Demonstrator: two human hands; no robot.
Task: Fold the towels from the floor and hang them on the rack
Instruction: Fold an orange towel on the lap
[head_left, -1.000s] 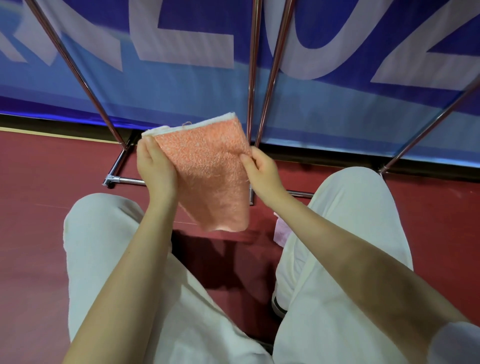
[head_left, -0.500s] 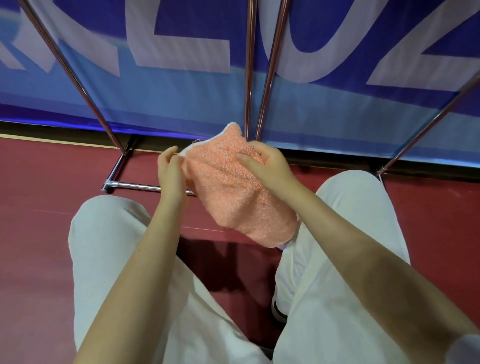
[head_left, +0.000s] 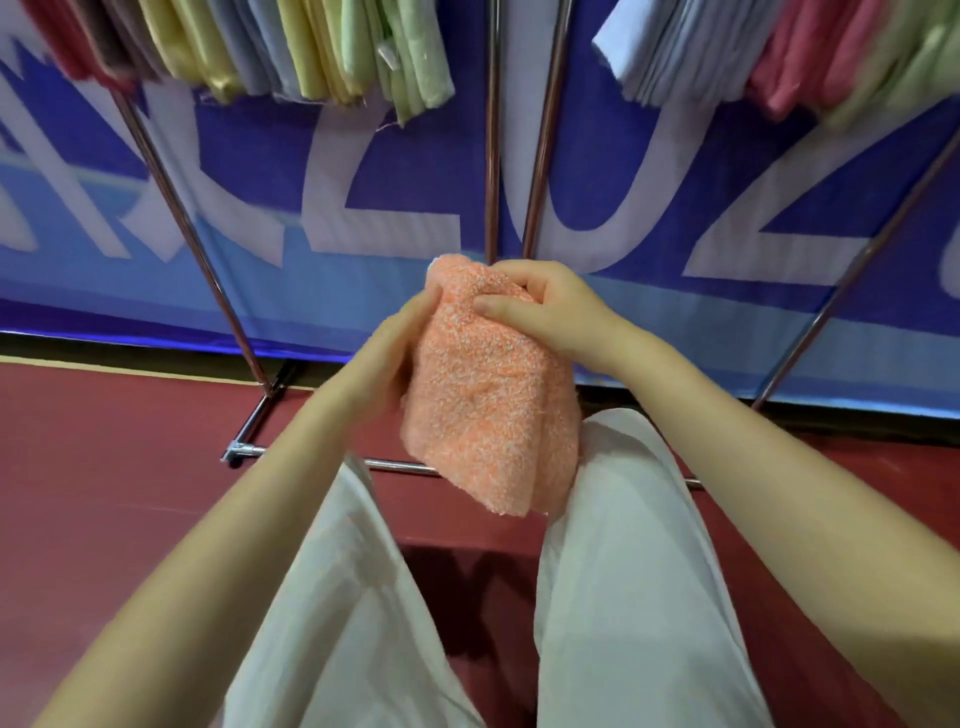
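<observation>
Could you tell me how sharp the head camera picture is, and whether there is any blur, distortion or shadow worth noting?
Head view: the orange towel and both hands, left hand and right hand, are fairly sharp; the hanging towels along the top edge are smeared; the rack poles splay outward from wide-angle distortion; a soft shadow lies on the red floor between the legs.

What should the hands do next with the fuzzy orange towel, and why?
Probably lift the orange towel up toward the rack. It already looks folded, the right hand grips its top, the left hand is against its side, and other folded towels hang overhead.
</observation>
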